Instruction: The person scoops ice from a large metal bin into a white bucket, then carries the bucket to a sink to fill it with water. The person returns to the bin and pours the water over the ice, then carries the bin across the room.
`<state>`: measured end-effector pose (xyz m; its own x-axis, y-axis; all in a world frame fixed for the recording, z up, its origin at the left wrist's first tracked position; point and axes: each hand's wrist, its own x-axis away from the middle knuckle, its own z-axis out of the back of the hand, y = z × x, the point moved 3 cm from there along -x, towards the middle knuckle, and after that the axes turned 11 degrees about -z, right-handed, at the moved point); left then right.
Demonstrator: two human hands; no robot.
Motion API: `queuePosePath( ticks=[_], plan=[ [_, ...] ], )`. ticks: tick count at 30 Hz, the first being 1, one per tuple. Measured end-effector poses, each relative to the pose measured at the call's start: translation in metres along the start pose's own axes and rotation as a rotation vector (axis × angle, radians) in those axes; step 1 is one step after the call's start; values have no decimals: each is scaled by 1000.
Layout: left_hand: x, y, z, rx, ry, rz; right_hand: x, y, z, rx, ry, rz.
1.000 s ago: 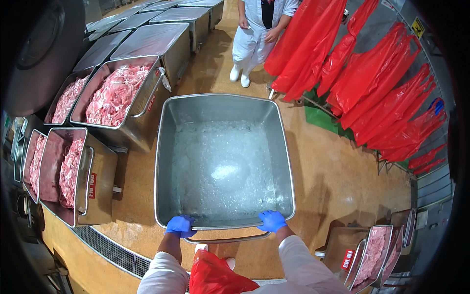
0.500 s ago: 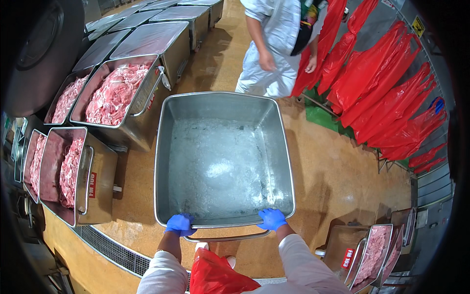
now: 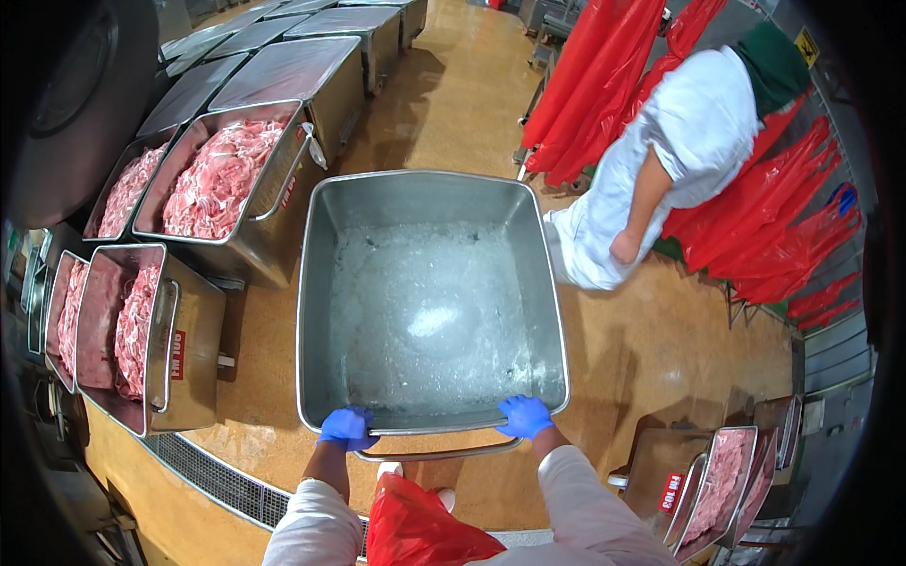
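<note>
At the lower edge of the view, a red apron (image 3: 425,528) between two white sleeves (image 3: 316,519), with white boots (image 3: 390,468) just beyond on the orange-brown floor (image 3: 613,368). Along the near rim of a large steel tub (image 3: 429,196), both hands, gloved in blue. Left hand (image 3: 348,429) toward the rim's left end, fingers folded over the metal and closed on it, next to one end of a curved handle (image 3: 434,455). Right hand (image 3: 525,417) toward the rim's right end, fingers likewise curled over and closed. Undersides of both grips hidden; cannot tell the position of the thumbs. Steel tub upright in the middle of the view, directly ahead of the apron; inside, a wet-looking bottom with a bright patch of glare.

Off to the lower left, a dark drain grate (image 3: 212,476) set in the floor; at lower right, a steel cart (image 3: 656,453) with pale pink meat. Left of the tub, a steel bin (image 3: 198,292) with more meat; beyond, a wider bin (image 3: 260,259), heaped high. Just past the tub's right side, a co-worker (image 3: 694,132) in white with a green head covering (image 3: 769,71), one bare forearm hanging down. Behind, hanging red plastic sheets (image 3: 599,80). Farthest, at upper left, rows of covered bins (image 3: 283,80).
</note>
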<state>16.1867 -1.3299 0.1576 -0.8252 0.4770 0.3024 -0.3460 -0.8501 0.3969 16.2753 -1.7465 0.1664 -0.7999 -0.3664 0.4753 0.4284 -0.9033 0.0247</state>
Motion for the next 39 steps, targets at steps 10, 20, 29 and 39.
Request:
queuePosePath(
  ticks=[10,20,29,39],
  plan=[
    [1,4,6,23,25,-3,2,0,-3,18,18,2],
    [-1,0,3,14,18,5,0,-3,-3,31,10,2],
    [1,-4,0,8,78,-29,0,-4,1,38,14,15],
    [-1,2,6,25,-54,32,3,-6,12,43,-59,-20]
  ],
)
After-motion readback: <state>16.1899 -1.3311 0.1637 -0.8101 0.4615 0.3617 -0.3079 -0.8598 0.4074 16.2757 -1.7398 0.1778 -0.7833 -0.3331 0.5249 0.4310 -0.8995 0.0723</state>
